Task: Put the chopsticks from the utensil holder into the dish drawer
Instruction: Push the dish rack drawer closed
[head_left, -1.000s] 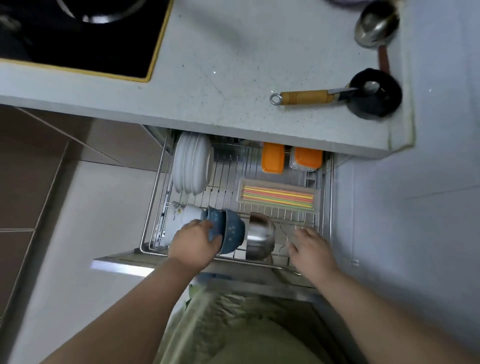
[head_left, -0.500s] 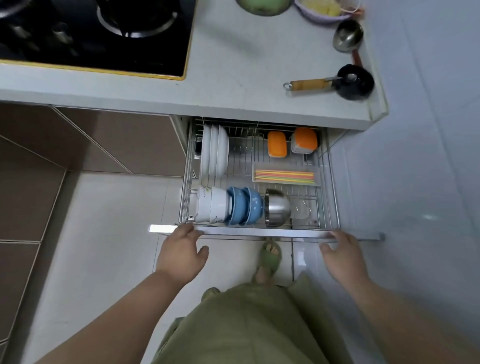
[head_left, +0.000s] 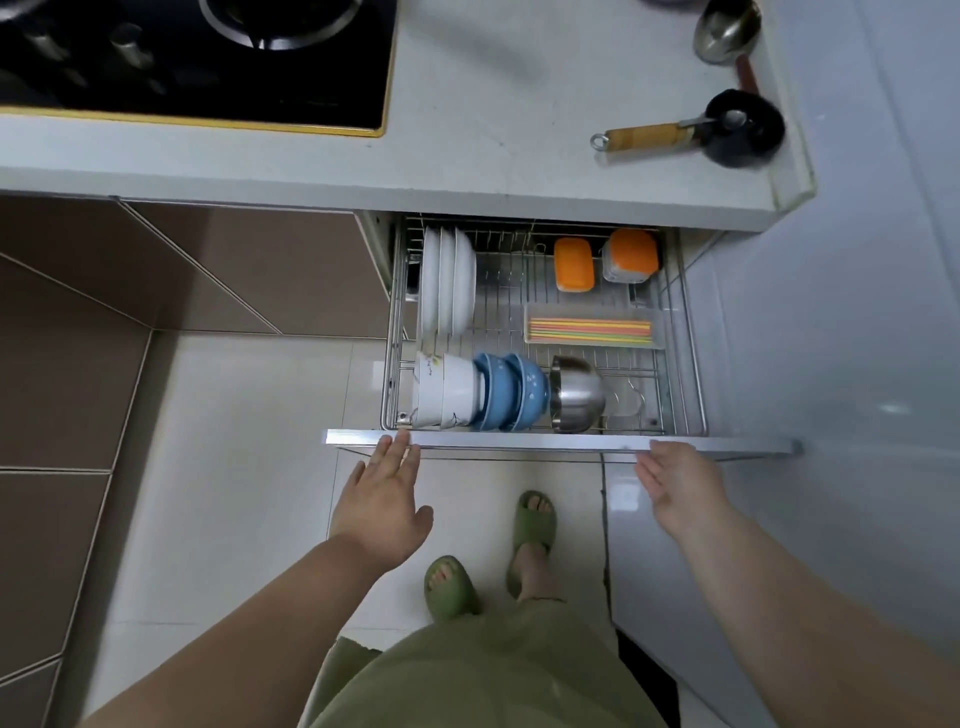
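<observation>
The dish drawer (head_left: 561, 446), a wire rack with a metal front panel, stands pulled out under the counter. Coloured chopsticks (head_left: 589, 330) lie in a clear tray at the drawer's right side. My left hand (head_left: 384, 499) is flat with fingers apart, its fingertips touching the left part of the front panel. My right hand (head_left: 678, 483) is open too, fingertips at the panel's right part. Neither hand holds anything. No utensil holder is in view.
In the drawer stand white plates (head_left: 449, 283), white bowls (head_left: 447, 392), blue bowls (head_left: 511, 392), a steel bowl (head_left: 576, 395) and two orange-lidded boxes (head_left: 574, 264). On the counter (head_left: 519, 104) lie a black brush with wooden handle (head_left: 743, 130), a ladle (head_left: 727, 28) and a gas hob (head_left: 197, 57). My feet in green slippers (head_left: 535, 522) stand below.
My hands came out of the drawer, away from the bowls, to its front panel. My view rose and backed off, so my feet and more floor show now.
</observation>
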